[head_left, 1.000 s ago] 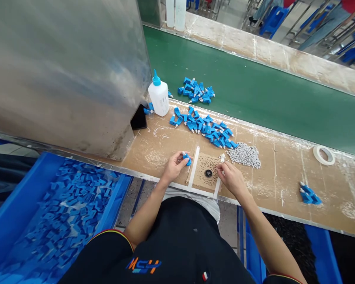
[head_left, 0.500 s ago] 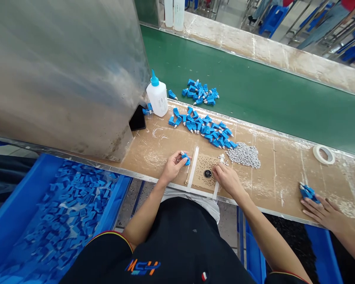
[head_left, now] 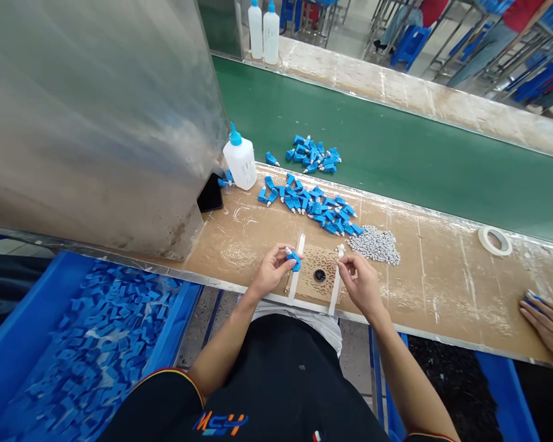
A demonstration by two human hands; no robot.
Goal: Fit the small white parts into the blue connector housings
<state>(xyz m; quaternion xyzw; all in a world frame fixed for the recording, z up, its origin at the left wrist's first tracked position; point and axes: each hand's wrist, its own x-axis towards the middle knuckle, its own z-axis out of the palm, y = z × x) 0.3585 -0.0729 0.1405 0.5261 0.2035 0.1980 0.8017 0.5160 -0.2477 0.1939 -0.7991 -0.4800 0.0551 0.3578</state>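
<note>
My left hand (head_left: 271,271) pinches a small blue plastic part with a whitish tip (head_left: 294,260) just left of a cardboard pad. On that pad (head_left: 309,287), which has dark marks and strips of white tape at its sides, sits a small round black dish (head_left: 319,275). My right hand (head_left: 362,283) is over the pad's right edge, thumb and forefinger pressed together. Whatever is between those fingertips is too small to make out. Close beyond it lie a few white bits (head_left: 340,249) and a heap of small grey pieces (head_left: 376,244).
Blue parts lie in a pile (head_left: 317,207) on the bench and another (head_left: 314,153) on the green belt (head_left: 396,159). A white bottle (head_left: 241,162) stands by the metal panel (head_left: 96,123). Right are a tape roll (head_left: 494,240) and another person's hand (head_left: 550,325). Lower left is a blue bin (head_left: 175,325).
My right hand has drawn back from beside the black dish, towards the right. My left hand still holds the blue part. The other person's hand has slid right with blue parts.
</note>
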